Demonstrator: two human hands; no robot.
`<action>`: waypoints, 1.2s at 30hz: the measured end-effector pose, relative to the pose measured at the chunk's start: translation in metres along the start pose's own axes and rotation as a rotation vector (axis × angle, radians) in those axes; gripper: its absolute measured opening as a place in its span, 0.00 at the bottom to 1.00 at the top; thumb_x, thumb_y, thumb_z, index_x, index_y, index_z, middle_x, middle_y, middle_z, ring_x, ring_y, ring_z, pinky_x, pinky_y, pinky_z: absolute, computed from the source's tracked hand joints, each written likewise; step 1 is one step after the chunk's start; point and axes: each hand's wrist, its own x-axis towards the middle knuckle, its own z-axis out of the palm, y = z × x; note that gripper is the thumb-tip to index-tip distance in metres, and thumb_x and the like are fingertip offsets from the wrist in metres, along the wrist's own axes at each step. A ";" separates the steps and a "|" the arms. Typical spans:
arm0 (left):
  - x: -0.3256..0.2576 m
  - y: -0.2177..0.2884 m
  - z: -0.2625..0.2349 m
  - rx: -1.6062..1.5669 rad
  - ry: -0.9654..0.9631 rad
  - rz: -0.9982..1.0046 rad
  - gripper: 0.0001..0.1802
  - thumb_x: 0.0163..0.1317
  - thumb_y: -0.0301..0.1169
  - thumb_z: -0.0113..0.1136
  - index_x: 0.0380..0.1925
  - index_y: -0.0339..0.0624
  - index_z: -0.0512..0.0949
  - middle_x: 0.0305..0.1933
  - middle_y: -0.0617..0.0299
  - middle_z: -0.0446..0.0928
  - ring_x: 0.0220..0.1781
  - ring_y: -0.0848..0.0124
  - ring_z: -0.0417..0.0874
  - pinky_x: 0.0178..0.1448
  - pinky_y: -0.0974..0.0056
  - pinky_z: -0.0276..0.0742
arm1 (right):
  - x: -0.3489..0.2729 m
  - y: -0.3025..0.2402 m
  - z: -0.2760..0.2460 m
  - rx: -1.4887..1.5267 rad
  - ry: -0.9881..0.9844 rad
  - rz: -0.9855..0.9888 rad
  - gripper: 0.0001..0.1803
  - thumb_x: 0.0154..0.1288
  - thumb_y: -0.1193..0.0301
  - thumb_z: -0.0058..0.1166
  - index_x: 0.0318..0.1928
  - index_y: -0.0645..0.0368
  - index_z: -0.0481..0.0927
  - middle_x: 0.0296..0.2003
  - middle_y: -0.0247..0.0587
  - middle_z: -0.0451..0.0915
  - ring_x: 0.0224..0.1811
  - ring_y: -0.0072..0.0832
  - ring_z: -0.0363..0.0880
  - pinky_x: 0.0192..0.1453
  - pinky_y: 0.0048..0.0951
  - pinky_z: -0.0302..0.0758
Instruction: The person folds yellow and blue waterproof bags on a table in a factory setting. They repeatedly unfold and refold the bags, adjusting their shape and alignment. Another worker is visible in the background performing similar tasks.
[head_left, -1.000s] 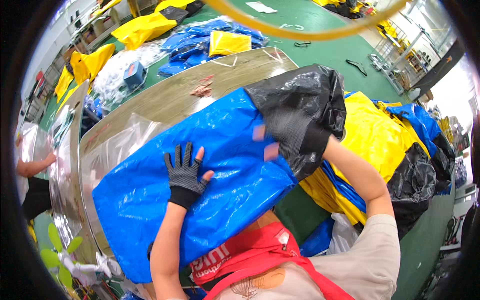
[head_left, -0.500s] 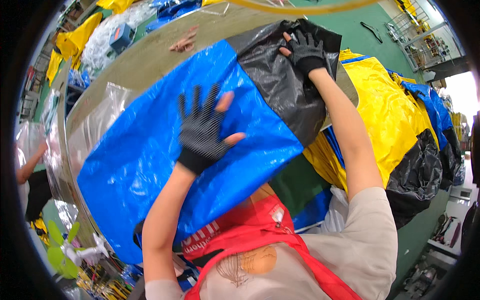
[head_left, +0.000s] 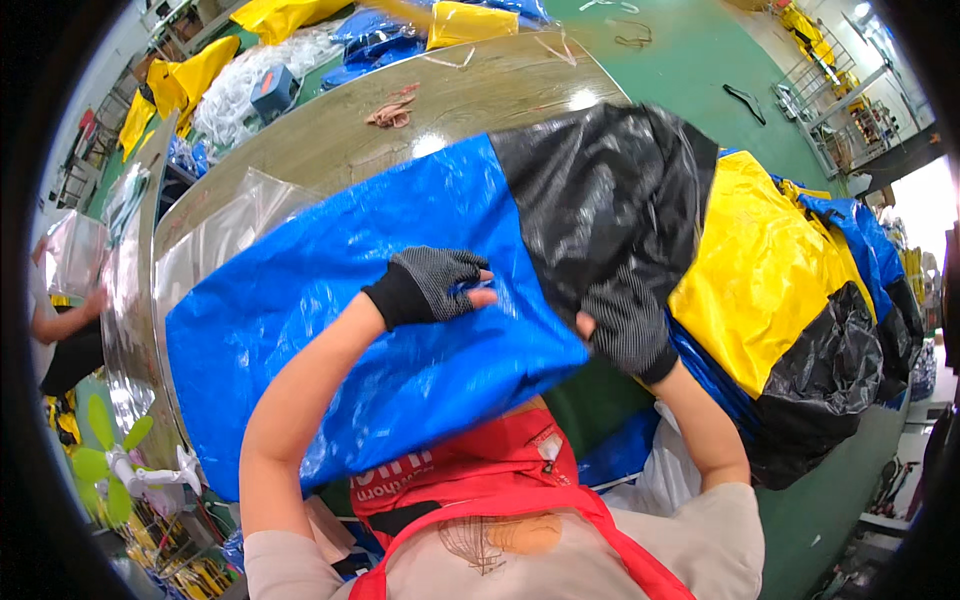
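Note:
A large, glossy blue-and-black tarpaulin bag (head_left: 330, 330) lies flat across the table in front of me, its black end (head_left: 600, 190) at the right. My left hand (head_left: 437, 285), in a dark grey fingertip-less glove, is on the blue part. Its fingers are curled, with blue material between thumb and finger. My right hand (head_left: 632, 325), gloved the same way, is closed at the near edge of the black end, beside the seam with the blue. Its thumb shows at the seam, while the other fingertips are partly hidden.
Clear plastic film (head_left: 235, 220) and a brownish scrap (head_left: 392, 112) lie on the wood-look table (head_left: 500, 85). Yellow bags (head_left: 765, 270) with black ends are piled at the right. A green-bladed fan (head_left: 115, 460) stands at lower left, below another person's arm (head_left: 75, 318).
My right hand has come back from the far side of the black end to its near edge. My left hand has moved slightly right, its spread fingers now curled. The black end looks spread out wider.

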 end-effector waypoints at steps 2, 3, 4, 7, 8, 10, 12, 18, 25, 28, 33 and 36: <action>0.010 0.008 -0.022 0.269 0.393 0.221 0.35 0.59 0.57 0.53 0.63 0.54 0.68 0.67 0.53 0.66 0.69 0.48 0.61 0.71 0.47 0.54 | 0.004 -0.049 -0.029 -0.114 0.072 -0.096 0.13 0.59 0.61 0.58 0.37 0.56 0.82 0.43 0.42 0.81 0.52 0.40 0.75 0.65 0.52 0.61; 0.023 0.017 -0.030 0.401 0.599 0.351 0.35 0.59 0.56 0.53 0.63 0.54 0.68 0.67 0.53 0.65 0.70 0.48 0.60 0.72 0.47 0.52 | -0.010 -0.053 -0.023 -0.080 0.042 -0.018 0.11 0.57 0.63 0.58 0.39 0.53 0.82 0.43 0.41 0.81 0.51 0.40 0.76 0.65 0.54 0.60; 0.039 0.018 -0.027 0.451 0.633 0.426 0.34 0.60 0.55 0.52 0.63 0.54 0.67 0.69 0.53 0.62 0.71 0.48 0.58 0.74 0.46 0.46 | -0.023 -0.051 -0.007 -0.038 0.016 0.041 0.11 0.56 0.64 0.58 0.40 0.51 0.81 0.43 0.41 0.81 0.51 0.41 0.76 0.64 0.57 0.60; 0.094 -0.005 0.026 0.535 0.626 0.471 0.32 0.60 0.52 0.51 0.63 0.55 0.67 0.67 0.48 0.62 0.71 0.46 0.56 0.74 0.44 0.43 | -0.001 -0.057 -0.042 0.082 -0.126 0.140 0.14 0.53 0.68 0.57 0.42 0.53 0.79 0.43 0.43 0.79 0.50 0.43 0.76 0.65 0.56 0.60; 0.102 -0.003 0.041 0.457 0.605 0.485 0.31 0.60 0.50 0.51 0.63 0.55 0.66 0.66 0.47 0.63 0.70 0.45 0.56 0.74 0.43 0.43 | 0.035 -0.062 -0.075 0.141 -0.093 0.147 0.13 0.54 0.67 0.56 0.42 0.54 0.79 0.41 0.44 0.80 0.48 0.43 0.77 0.62 0.51 0.64; 0.109 0.013 0.054 0.384 0.528 0.537 0.28 0.63 0.45 0.48 0.65 0.56 0.65 0.68 0.49 0.61 0.71 0.47 0.56 0.75 0.46 0.43 | 0.088 -0.048 -0.086 -0.051 -0.152 0.052 0.12 0.60 0.65 0.52 0.42 0.56 0.78 0.31 0.44 0.80 0.37 0.43 0.78 0.48 0.42 0.71; 0.103 0.029 0.059 0.352 0.468 0.576 0.28 0.64 0.44 0.47 0.65 0.56 0.64 0.68 0.50 0.61 0.71 0.49 0.56 0.75 0.47 0.44 | 0.144 -0.018 -0.075 -0.170 -0.269 0.005 0.14 0.64 0.61 0.48 0.42 0.56 0.78 0.25 0.46 0.79 0.24 0.45 0.76 0.32 0.42 0.72; 0.017 -0.027 0.081 0.230 0.370 0.458 0.28 0.67 0.41 0.44 0.67 0.55 0.60 0.70 0.52 0.60 0.72 0.52 0.58 0.75 0.49 0.47 | 0.194 0.077 0.015 -0.102 -0.862 0.302 0.27 0.61 0.46 0.47 0.34 0.58 0.84 0.32 0.57 0.81 0.36 0.50 0.80 0.45 0.45 0.75; -0.368 -0.170 0.075 0.434 0.039 -0.055 0.27 0.64 0.35 0.47 0.65 0.55 0.65 0.67 0.54 0.64 0.69 0.54 0.65 0.72 0.50 0.57 | 0.159 0.082 0.022 -0.093 -0.629 0.260 0.17 0.62 0.55 0.51 0.37 0.55 0.83 0.33 0.52 0.81 0.37 0.51 0.79 0.44 0.45 0.74; -0.489 -0.161 0.098 0.114 -0.002 -0.587 0.32 0.61 0.47 0.54 0.64 0.51 0.65 0.68 0.52 0.63 0.71 0.53 0.61 0.71 0.50 0.58 | 0.170 0.074 0.025 -0.048 -0.638 0.334 0.15 0.58 0.58 0.56 0.35 0.56 0.83 0.33 0.53 0.81 0.38 0.51 0.79 0.44 0.44 0.75; -0.500 -0.160 0.165 -0.170 0.633 -0.709 0.28 0.63 0.45 0.56 0.60 0.46 0.69 0.61 0.52 0.68 0.62 0.56 0.66 0.63 0.52 0.64 | 0.166 0.083 0.027 -0.158 -0.636 0.376 0.18 0.59 0.54 0.55 0.36 0.56 0.84 0.33 0.54 0.81 0.37 0.51 0.80 0.43 0.46 0.75; -0.471 -0.176 0.181 -0.369 1.366 -0.907 0.24 0.66 0.47 0.54 0.52 0.39 0.74 0.46 0.55 0.77 0.42 0.62 0.74 0.47 0.54 0.72 | 0.169 0.081 0.028 -0.260 -0.627 0.358 0.21 0.61 0.51 0.51 0.39 0.54 0.84 0.34 0.54 0.81 0.37 0.50 0.81 0.43 0.46 0.76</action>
